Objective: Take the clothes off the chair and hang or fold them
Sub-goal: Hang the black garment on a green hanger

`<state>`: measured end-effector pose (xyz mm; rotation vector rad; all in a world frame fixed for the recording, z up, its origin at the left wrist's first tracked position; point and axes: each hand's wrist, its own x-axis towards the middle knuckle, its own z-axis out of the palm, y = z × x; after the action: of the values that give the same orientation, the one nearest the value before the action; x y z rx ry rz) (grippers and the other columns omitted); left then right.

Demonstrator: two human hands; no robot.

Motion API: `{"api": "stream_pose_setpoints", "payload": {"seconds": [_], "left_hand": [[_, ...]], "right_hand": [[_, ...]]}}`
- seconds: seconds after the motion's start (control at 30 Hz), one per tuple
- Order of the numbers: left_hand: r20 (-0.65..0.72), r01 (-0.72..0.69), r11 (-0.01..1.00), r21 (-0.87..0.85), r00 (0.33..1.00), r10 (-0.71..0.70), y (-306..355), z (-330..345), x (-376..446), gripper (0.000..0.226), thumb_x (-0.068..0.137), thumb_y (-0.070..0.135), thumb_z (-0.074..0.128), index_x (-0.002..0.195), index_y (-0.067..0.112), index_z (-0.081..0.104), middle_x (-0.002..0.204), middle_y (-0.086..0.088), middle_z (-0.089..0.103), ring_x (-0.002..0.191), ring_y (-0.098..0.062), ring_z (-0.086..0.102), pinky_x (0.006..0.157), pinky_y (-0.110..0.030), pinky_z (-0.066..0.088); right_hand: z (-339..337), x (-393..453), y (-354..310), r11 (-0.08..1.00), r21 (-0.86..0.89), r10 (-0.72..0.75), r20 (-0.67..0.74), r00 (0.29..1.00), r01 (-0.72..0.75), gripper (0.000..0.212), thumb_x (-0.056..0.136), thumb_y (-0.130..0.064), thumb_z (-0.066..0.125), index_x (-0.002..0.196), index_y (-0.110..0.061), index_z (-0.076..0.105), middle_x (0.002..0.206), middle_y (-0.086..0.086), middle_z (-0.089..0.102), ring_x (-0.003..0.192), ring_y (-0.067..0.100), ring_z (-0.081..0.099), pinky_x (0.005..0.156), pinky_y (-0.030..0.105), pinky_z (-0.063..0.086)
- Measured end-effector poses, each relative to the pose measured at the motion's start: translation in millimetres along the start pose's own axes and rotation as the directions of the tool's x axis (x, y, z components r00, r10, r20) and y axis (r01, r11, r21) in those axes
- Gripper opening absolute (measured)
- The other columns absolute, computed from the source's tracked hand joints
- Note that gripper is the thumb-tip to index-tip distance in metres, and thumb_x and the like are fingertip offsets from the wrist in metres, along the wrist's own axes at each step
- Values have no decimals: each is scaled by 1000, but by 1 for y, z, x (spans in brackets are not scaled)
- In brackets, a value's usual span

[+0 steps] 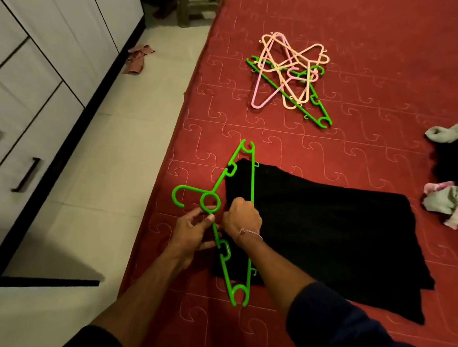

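Hands at green hanger (251, 188) on black garment (329, 239), left hand (195, 234) pinching hanger, right hand (242, 218) gripping garment edge

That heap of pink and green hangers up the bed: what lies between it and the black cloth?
In the head view, only bare red bedspread lies between the hanger pile and the black cloth.
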<state>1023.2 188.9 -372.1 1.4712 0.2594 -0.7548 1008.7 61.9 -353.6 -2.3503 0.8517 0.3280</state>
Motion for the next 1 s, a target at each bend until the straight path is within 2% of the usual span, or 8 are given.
{"api": "stream_pose_setpoints", "payload": {"seconds": [0.17, 0.23, 0.33, 0.43, 0.6, 0.73, 0.87, 1.0], "left_hand": [[-1, -5, 1000, 10, 1000, 5, 10, 10, -2, 17, 97, 9, 60, 108, 21, 67, 98, -15, 68, 81, -27, 70, 59, -35, 59], [14, -13, 1000, 12, 1000, 13, 13, 18, -3, 16, 98, 9, 60, 104, 22, 67, 90, -13, 67, 76, -25, 68, 55, -32, 58], [64, -21, 999, 48, 998, 18, 13, 34, -3, 13, 97, 10, 60, 101, 18, 69, 87, -10, 67, 69, -17, 68, 55, -31, 58], [64, -21, 997, 71, 998, 17, 9, 53, -1, 16, 97, 11, 61, 108, 16, 71, 88, -6, 70, 73, -14, 67, 56, -31, 58], [-19, -8, 996, 84, 1000, 9, 0, 81, -1, 8, 97, 11, 61, 91, 16, 65, 73, -6, 63, 60, -15, 63, 47, -25, 54], [-62, -28, 997, 70, 998, 32, -3, 103, -1, 13, 98, 11, 59, 87, 15, 63, 73, -9, 60, 58, -16, 61, 44, -26, 53], [-17, -71, 993, 96, 997, 73, -10, 132, -7, 13, 97, 9, 60, 88, 16, 66, 65, -4, 61, 62, -18, 62, 63, -37, 58], [-3, -152, 967, 205, 988, 156, -22, 157, -6, 9, 98, 12, 61, 93, 10, 69, 72, -9, 63, 65, -20, 62, 64, -41, 56]], "right_hand": [[-18, -5, 17, 940, 325, 105, 29, 994, -108, 28, 99, -14, 49, 122, 0, 55, 117, 21, 61, 105, 38, 62, 82, 35, 48], [-26, -9, 29, 904, 424, 40, 36, 999, -52, 19, 101, -15, 49, 119, -12, 55, 100, 12, 63, 85, 26, 64, 69, 30, 47], [-41, -19, 40, 783, 622, -54, 42, 998, 16, 11, 102, -13, 50, 97, -22, 48, 72, -2, 45, 54, 8, 39, 47, 21, 35], [-64, -29, 50, 608, 794, -92, 64, 994, 5, 9, 104, -14, 48, 98, -21, 50, 77, 0, 41, 60, 11, 37, 51, 26, 34], [-114, -44, 98, 228, 972, -67, 69, 995, -53, 10, 106, -11, 44, 110, -13, 53, 92, 11, 63, 77, 24, 61, 61, 33, 51], [-143, -58, 175, -119, 991, 63, 76, 995, -68, 23, 102, -5, 45, 116, -12, 61, 105, 12, 69, 94, 21, 68, 84, 34, 58], [-132, -49, 249, 72, 957, 565, 191, 803, -279, 29, 97, -13, 49, 120, -10, 67, 112, 12, 70, 100, 31, 67, 85, 40, 55], [-129, -41, 265, 462, 778, 528, 145, 837, -427, 32, 98, -28, 52, 119, -6, 62, 119, 10, 65, 105, 28, 62, 97, 41, 50]]}}
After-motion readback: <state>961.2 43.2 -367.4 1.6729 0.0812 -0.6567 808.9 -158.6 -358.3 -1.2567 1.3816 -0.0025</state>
